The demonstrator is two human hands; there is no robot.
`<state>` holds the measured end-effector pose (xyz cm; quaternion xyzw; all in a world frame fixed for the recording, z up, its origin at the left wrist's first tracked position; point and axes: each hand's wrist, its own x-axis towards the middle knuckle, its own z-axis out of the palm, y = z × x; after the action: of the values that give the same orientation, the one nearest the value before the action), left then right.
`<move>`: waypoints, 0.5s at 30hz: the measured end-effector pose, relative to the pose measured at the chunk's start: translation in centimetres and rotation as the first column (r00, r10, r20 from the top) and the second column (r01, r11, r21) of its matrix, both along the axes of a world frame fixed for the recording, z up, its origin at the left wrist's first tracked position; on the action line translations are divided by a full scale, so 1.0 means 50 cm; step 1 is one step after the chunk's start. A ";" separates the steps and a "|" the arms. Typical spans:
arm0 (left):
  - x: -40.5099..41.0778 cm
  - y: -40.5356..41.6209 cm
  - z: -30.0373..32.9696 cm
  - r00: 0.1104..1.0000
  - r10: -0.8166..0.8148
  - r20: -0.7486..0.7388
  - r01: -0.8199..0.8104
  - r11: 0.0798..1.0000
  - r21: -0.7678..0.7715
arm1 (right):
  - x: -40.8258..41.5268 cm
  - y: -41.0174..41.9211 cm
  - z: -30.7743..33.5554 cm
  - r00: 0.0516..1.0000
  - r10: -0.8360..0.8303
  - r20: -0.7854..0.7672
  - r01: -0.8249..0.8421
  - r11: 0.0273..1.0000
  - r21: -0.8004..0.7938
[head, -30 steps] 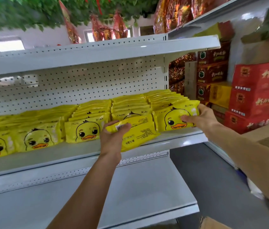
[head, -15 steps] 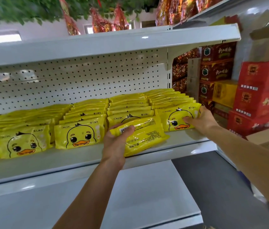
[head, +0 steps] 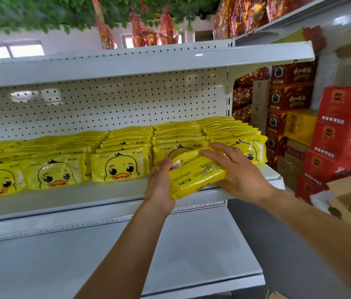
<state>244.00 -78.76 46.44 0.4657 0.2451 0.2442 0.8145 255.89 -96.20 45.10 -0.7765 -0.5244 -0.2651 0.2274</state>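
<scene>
The left hand is gripping the pack by its left end, thumb curled over the top. The right hand is lying on its right end, fingers spread and nearly straight. The pack is being held back-side-out at the shelf's front edge near the right corner, just before rows of duck packs. Red boxes are sitting stacked off the shelf's right end.

The left forearm rises from below the yellow pack, wrist straight. The left hand grips the pack's left end, with the thumb laid over its upper left corner and the fingers hidden behind it. The right forearm slants in from the pack's lower right. The right hand is palm down, its fingers nearly straight and spread across the pack's right end, and its thumb is out of sight.
</scene>
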 end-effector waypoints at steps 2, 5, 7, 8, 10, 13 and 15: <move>-0.022 -0.002 0.006 0.995 -0.086 0.042 0.088 0.995 -0.056 | -0.028 0.006 0.002 0.977 0.134 -0.164 -0.109 0.982 0.155; -0.068 0.001 0.005 0.964 -0.197 0.178 0.231 0.952 -0.201 | -0.072 0.005 0.029 0.893 0.228 -0.389 -0.105 0.944 0.311; -0.097 0.009 -0.002 0.931 -0.255 0.262 0.308 0.934 -0.184 | -0.100 0.004 0.050 0.757 0.289 -0.586 -0.096 0.936 0.338; -0.108 0.011 -0.003 0.917 -0.287 0.276 0.333 0.933 -0.137 | -0.108 0.006 0.055 0.664 0.335 -0.669 -0.095 0.924 0.369; -0.124 0.005 -0.004 0.926 -0.279 0.253 0.296 0.955 -0.029 | -0.122 0.012 0.062 0.570 0.366 -0.735 -0.045 0.908 0.416; -0.143 -0.005 0.003 0.968 -0.151 0.199 0.139 0.988 0.072 | -0.137 0.025 0.057 0.466 0.405 -0.787 0.046 0.877 0.478; -0.156 -0.004 0.002 0.976 -0.106 0.192 0.093 0.993 0.076 | -0.151 0.029 0.057 0.397 0.466 -0.791 0.059 0.847 0.529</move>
<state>236.18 -78.98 46.53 0.4779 0.1317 0.2558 0.8300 248.36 -94.75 47.96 -0.6391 -0.3312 0.1030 0.6864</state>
